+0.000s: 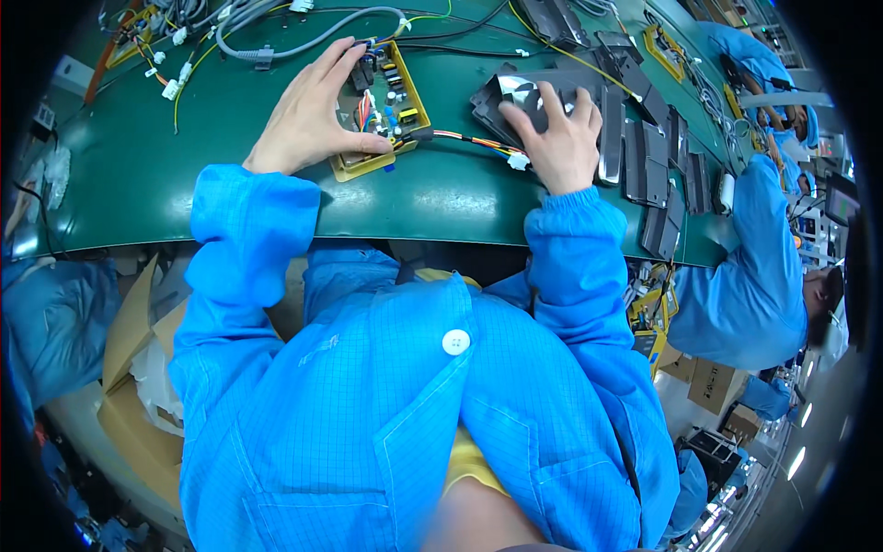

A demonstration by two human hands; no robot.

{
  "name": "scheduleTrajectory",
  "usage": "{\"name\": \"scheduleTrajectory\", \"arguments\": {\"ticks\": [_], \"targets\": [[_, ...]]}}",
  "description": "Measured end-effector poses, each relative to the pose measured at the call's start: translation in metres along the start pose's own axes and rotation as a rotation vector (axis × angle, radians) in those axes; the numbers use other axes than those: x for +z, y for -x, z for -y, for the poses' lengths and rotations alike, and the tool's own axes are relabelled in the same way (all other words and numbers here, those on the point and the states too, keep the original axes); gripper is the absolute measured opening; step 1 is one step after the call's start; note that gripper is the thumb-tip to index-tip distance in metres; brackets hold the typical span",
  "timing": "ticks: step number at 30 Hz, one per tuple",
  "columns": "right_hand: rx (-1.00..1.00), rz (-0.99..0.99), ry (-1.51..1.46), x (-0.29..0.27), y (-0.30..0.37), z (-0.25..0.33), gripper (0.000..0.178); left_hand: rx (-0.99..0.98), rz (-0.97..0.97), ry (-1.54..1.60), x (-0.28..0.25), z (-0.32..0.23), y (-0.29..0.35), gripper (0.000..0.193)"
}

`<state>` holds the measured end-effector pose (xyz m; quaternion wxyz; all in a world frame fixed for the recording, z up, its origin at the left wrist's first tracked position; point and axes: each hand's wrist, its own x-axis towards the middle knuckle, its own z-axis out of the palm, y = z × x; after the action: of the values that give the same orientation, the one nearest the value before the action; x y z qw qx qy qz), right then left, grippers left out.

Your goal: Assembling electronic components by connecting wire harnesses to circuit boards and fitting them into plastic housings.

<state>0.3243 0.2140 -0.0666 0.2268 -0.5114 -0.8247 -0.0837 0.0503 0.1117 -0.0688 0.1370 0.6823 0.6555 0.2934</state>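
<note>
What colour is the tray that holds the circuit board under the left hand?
Yellow. The tray shows best in the head view, with the left hand resting on it.

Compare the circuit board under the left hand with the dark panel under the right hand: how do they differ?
The circuit board is yellow-edged and crowded with small parts and coloured wires; the dark panel is plain, glossy grey-black. The board lies alone on the mat; the panel tops a pile of similar pieces. The left hand grips the board's edge; the right hand presses flat on the panel. Both rest on the green mat.
</note>
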Motion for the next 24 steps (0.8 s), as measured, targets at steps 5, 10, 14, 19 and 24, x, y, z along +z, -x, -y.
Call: {"name": "scheduleTrajectory", "arguments": {"ticks": [5, 10, 14, 19, 24], "targets": [[0.053, -0.027, -0.347, 0.019, -0.016, -0.016, 0.047, 0.012, -0.179, -0.097, 0.015, -0.008, 0.018, 0.104], [-0.024, -0.192, -0.174, 0.02, -0.011, -0.021, 0.056, -0.041, -0.278, -0.098, 0.024, -0.019, 0.025, 0.106], [0.161, 0.079, -0.015, 0.008, -0.008, -0.018, 0.049, -0.07, -0.264, -0.1, 0.03, -0.022, 0.026, 0.11], [0.125, 0.038, -0.175, 0.018, -0.018, -0.029, 0.051, -0.065, -0.279, -0.114, 0.028, -0.021, 0.028, 0.109], [0.26, 0.235, -0.044, 0.011, -0.028, -0.022, 0.062, -0.034, -0.28, -0.09, 0.029, -0.022, 0.028, 0.107]]}}
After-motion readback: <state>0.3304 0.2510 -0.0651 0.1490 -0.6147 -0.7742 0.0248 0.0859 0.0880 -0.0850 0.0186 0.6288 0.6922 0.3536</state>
